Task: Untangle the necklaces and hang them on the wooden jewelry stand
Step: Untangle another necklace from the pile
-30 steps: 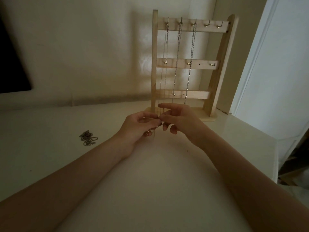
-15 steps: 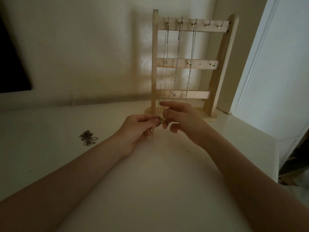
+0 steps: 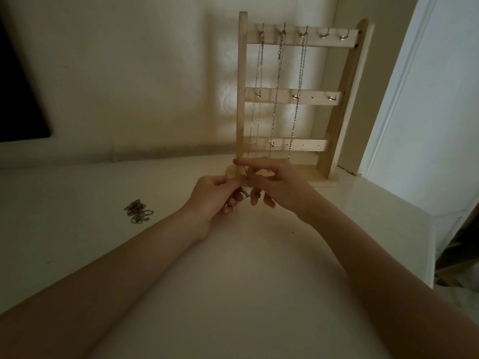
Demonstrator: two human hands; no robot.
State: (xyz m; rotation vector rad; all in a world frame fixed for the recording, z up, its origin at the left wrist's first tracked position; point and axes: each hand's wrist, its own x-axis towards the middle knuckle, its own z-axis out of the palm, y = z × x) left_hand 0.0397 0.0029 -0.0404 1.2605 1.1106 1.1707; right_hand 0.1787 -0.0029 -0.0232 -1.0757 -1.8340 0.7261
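Wooden jewelry stand [image 3: 241, 99] is standing at the back of the white worktop [image 3: 233, 281], carrying three necklaces [image 3: 298, 94] that are hanging from the first three of five top-rail hooks, the other two hooks [image 3: 334, 35] sitting bare. Left hand [image 3: 211, 200] and right hand [image 3: 278, 186] are meeting just in front of the stand's base, both pinching the lower end of the leftmost chain [image 3: 245, 189] with curled fingers, right index finger pointing out straight. One tangled pile of chain [image 3: 138, 211] is lying on the worktop, well apart to the left.
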